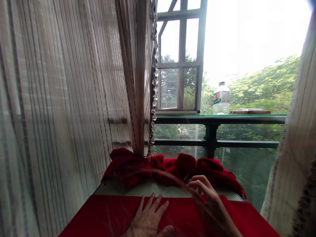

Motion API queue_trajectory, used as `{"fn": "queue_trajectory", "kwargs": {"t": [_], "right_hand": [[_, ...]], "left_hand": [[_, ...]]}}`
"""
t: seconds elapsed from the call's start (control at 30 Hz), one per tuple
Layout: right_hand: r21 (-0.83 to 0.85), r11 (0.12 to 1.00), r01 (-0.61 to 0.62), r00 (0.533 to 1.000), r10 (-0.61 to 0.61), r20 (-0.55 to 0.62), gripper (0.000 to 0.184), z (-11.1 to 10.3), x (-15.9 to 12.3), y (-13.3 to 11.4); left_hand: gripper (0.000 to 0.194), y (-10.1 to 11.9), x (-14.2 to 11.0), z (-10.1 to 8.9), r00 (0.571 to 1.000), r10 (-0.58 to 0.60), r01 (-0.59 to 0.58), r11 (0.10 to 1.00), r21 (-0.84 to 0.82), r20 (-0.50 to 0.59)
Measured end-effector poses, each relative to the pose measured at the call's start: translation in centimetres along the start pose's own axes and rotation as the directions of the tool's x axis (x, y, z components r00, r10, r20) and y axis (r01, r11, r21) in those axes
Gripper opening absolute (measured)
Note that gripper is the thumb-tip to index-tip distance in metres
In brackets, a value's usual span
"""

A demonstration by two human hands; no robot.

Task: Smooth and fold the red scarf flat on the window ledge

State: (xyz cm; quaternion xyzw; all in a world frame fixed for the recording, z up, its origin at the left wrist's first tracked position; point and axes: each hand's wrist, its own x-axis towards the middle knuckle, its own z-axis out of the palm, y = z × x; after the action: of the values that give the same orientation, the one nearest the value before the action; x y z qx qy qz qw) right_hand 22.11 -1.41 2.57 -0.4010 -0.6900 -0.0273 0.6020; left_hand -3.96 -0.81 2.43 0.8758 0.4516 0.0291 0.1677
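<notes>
A flat red cloth [98,214] covers the near part of a pale-topped table [116,188]. My left hand [148,215] lies palm down on this cloth, its fingers spread near the far edge. To its right, my right hand [206,191] is raised around the cloth's edge with bent fingers drawn together. Whatever the right fingertips may pinch is too small to make out. Beyond both hands, more red fabric [182,164] with fringe lies bunched along the table's far end. Thin blurred strands cross the view in front of the hands.
Striped sheer curtains [61,98] hang at left, and another curtain [293,131] at right. A string of clear beads [154,79] dangles by an open window frame [180,62]. On the ledge behind the railing [247,120] stand a plastic bottle [221,100] and a flat brown item [250,112].
</notes>
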Motion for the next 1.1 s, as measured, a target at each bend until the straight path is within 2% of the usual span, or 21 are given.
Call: {"fn": "queue_trajectory", "kwargs": {"t": [0.27,0.43,0.67,0.77,0.87,1.0,1.1], "right_hand": [[0.014,0.998,-0.064,0.996,0.063,0.068,0.014,-0.3,-0.2,-0.2],[0.018,0.996,-0.092,0.994,0.090,0.068,0.015,0.1,-0.4,0.4],[-0.027,0.992,-0.124,0.954,0.127,0.273,0.023,0.7,-1.7,2.4],[-0.044,0.993,-0.105,0.919,0.114,0.378,0.039,0.9,-2.8,3.3],[-0.045,0.996,-0.079,0.860,0.091,0.501,0.050,1.2,-3.7,3.5],[-0.069,0.994,-0.081,0.746,0.106,0.657,0.056,1.7,-3.9,2.5],[-0.073,0.995,-0.073,0.710,0.103,0.697,0.057,1.8,-3.5,1.8]], "left_hand": [[0.074,0.3,0.0,0.1,0.998,0.013,-0.009,0.997,0.070,-0.057],[0.075,0.5,-0.3,-0.1,0.999,-0.002,0.004,0.999,0.035,-0.055],[0.074,0.1,-0.2,0.5,0.997,0.007,-0.003,0.999,0.052,-0.079],[0.078,0.5,-0.3,0.3,0.993,0.060,-0.050,0.994,0.096,-0.104],[0.075,0.9,-0.2,0.3,0.986,0.125,-0.119,0.991,0.060,-0.107],[0.077,1.0,0.1,0.8,0.995,0.092,-0.093,0.995,-0.024,-0.049],[0.079,0.9,0.3,1.1,0.996,0.077,-0.079,0.996,-0.038,-0.049]]}}
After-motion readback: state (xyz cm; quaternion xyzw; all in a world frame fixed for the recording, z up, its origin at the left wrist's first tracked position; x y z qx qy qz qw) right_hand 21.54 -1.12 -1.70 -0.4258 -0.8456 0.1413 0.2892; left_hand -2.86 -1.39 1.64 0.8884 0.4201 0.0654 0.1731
